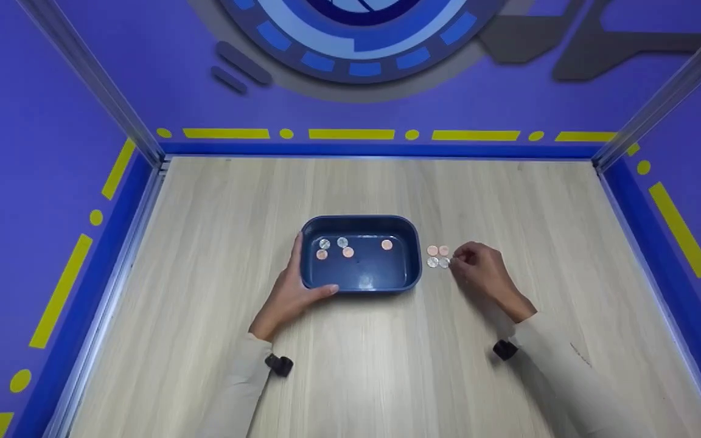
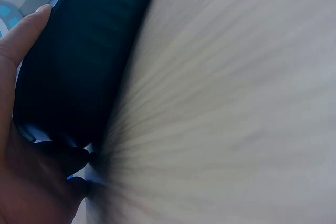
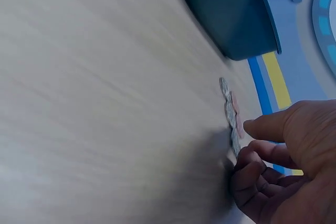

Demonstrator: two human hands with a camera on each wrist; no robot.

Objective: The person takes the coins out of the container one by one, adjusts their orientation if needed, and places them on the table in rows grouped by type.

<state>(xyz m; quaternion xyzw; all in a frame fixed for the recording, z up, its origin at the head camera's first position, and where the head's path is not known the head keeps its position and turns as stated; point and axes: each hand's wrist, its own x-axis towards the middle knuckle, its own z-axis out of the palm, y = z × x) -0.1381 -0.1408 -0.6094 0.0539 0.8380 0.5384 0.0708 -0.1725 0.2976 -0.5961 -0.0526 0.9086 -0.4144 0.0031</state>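
Note:
A dark blue rectangular tray [image 1: 362, 277] stands on the wooden table, with several silver and copper-coloured coins lying inside. My left hand [image 1: 292, 292] holds its left end, thumb over the near rim and fingers along the side; in the left wrist view that hand [image 2: 31, 177] grips the tray's dark outer wall [image 2: 84, 61]. Right of the tray, copper coins [image 1: 432, 250] and silver coins [image 1: 432, 262] lie in two short rows. At their right end my right hand [image 1: 484, 271] has curled fingers at a silver coin [image 3: 234, 139], seemingly pinching its edge. The fingertips partly cover that coin.
The pale wooden table [image 1: 204, 243] extends on all sides of the tray. Blue-purple panels with yellow marks [image 1: 350, 134] close off the back and both sides, with metal rails [image 1: 101, 79] at the corners. Each sleeved wrist carries a small black camera [image 1: 279, 365].

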